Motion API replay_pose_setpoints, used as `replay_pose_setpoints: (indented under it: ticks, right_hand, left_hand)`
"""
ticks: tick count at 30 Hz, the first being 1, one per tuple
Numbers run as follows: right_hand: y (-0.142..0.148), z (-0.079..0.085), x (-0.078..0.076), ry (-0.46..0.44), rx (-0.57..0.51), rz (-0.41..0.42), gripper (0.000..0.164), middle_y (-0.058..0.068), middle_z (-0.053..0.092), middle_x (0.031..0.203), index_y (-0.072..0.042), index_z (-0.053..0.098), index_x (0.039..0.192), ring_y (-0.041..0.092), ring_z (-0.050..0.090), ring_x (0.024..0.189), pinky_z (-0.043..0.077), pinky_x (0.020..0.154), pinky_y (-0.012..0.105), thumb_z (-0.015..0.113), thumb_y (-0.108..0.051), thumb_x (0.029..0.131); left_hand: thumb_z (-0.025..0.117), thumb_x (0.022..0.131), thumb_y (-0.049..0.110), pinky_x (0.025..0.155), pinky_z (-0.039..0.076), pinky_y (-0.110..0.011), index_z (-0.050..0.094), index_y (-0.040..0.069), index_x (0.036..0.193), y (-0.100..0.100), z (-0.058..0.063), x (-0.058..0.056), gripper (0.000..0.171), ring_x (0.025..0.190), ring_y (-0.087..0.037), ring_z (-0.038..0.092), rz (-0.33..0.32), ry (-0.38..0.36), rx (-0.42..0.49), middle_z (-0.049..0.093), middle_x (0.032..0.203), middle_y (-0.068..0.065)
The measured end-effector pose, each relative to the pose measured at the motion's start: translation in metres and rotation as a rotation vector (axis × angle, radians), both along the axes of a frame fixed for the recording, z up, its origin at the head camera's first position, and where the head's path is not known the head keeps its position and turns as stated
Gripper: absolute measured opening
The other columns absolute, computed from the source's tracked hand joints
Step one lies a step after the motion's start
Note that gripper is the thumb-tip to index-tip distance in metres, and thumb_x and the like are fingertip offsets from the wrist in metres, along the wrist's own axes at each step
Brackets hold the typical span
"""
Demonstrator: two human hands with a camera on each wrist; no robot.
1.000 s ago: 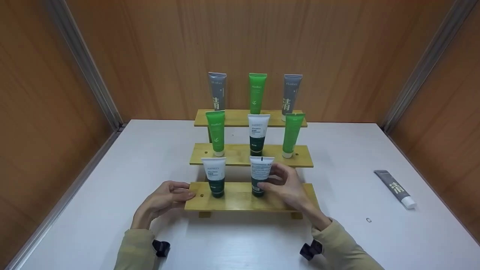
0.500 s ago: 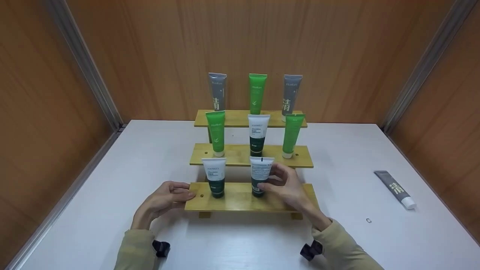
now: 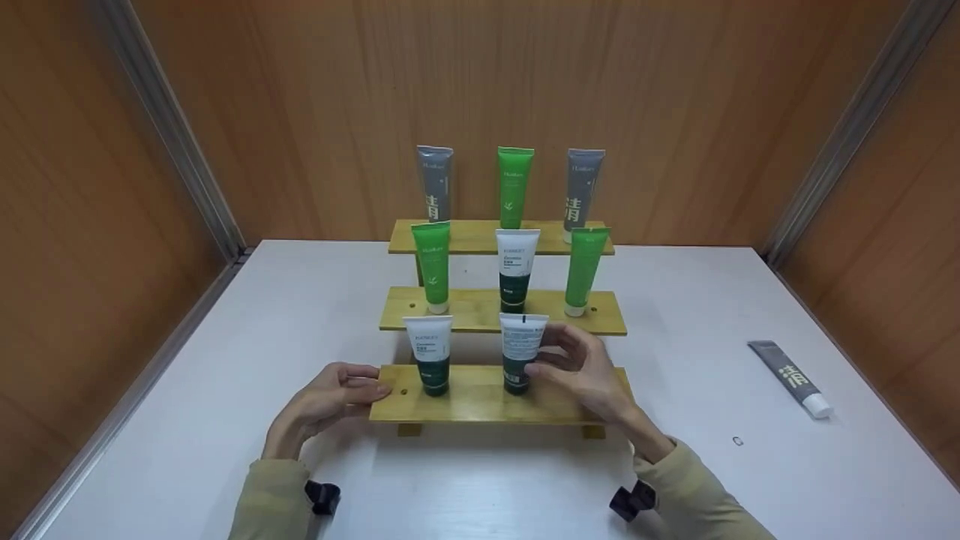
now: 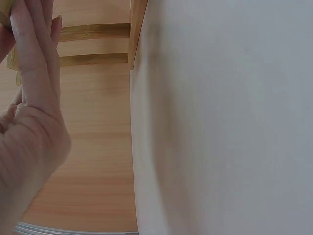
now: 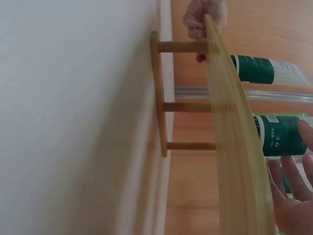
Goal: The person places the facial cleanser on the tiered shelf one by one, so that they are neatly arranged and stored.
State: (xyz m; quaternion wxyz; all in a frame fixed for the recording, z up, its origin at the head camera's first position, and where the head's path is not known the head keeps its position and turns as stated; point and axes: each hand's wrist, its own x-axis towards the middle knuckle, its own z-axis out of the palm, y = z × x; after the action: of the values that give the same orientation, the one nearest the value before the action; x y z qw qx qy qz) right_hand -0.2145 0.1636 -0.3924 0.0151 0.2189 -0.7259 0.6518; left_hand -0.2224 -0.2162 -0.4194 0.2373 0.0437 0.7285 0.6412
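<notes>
In the head view my left hand (image 3: 330,397) grips the left end of the lowest board of a three-tier wooden display rack (image 3: 465,411). My right hand (image 3: 589,379) is at the right side of a white and dark green squeeze tube (image 3: 520,341) standing cap down on that board, its printed back facing me. The thumb tip lies at the tube's edge, and the fingers are loosely bent, partly behind it. The right wrist view shows the thumb by the tube's green part (image 5: 281,135). A matching tube (image 3: 429,345) stands to the left.
On the middle board stand two green tubes (image 3: 433,262) and a white and dark green one (image 3: 516,262). Two grey tubes (image 3: 583,184) and a green tube (image 3: 514,184) are on top. A grey tube (image 3: 790,379) lies at right near a small ring (image 3: 737,441).
My right hand has shifted slightly right, its thumb sliding off the front of the tube to its edge. The tube stays where it was. My left hand has not moved.
</notes>
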Motion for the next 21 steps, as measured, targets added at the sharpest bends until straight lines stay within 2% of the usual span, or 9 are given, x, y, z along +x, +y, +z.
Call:
replay_pose_setpoints:
  ticks: [5,10,16,21]
  right_hand:
    - [0.028,0.000,0.001,0.089,0.024,-0.066,0.039,0.013,0.068,0.115,0.004,0.061,0.123,0.014,0.068,0.107,0.059,0.097,0.028,0.076,0.000,0.087]
    - [0.076,-0.005,-0.003,0.222,0.084,-0.142,0.029,0.009,0.071,0.102,0.011,0.063,0.113,0.009,0.069,0.096,0.061,0.088,0.023,0.073,0.008,0.086]
    - [0.149,-0.013,-0.013,0.226,0.219,-0.273,0.025,-0.004,0.071,0.096,0.005,0.066,0.113,0.007,0.070,0.089,0.060,0.079,0.018,0.071,0.005,0.089]
    - [0.207,-0.024,-0.018,0.241,0.367,-0.364,0.026,-0.008,0.072,0.096,0.004,0.067,0.114,0.001,0.069,0.088,0.056,0.079,0.010,0.074,0.001,0.089]
  left_hand:
    - [0.074,0.092,0.021,0.088,0.062,-0.029,0.045,-0.014,0.140,0.000,-0.001,0.000,0.065,0.098,-0.013,0.073,-0.006,0.001,-0.004,0.075,0.113,-0.006]
    - [0.073,0.093,0.021,0.088,0.062,-0.029,0.047,-0.014,0.139,0.000,-0.002,-0.001,0.063,0.097,-0.013,0.073,-0.016,0.009,-0.009,0.075,0.115,-0.008]
    - [0.074,0.092,0.019,0.087,0.062,-0.029,0.048,-0.014,0.137,0.000,-0.001,0.001,0.061,0.096,-0.014,0.074,-0.017,0.004,0.012,0.075,0.112,-0.007]
    - [0.074,0.092,0.019,0.087,0.062,-0.029,0.048,-0.014,0.137,-0.001,-0.001,0.000,0.062,0.097,-0.014,0.074,-0.018,0.014,0.008,0.075,0.114,-0.008]
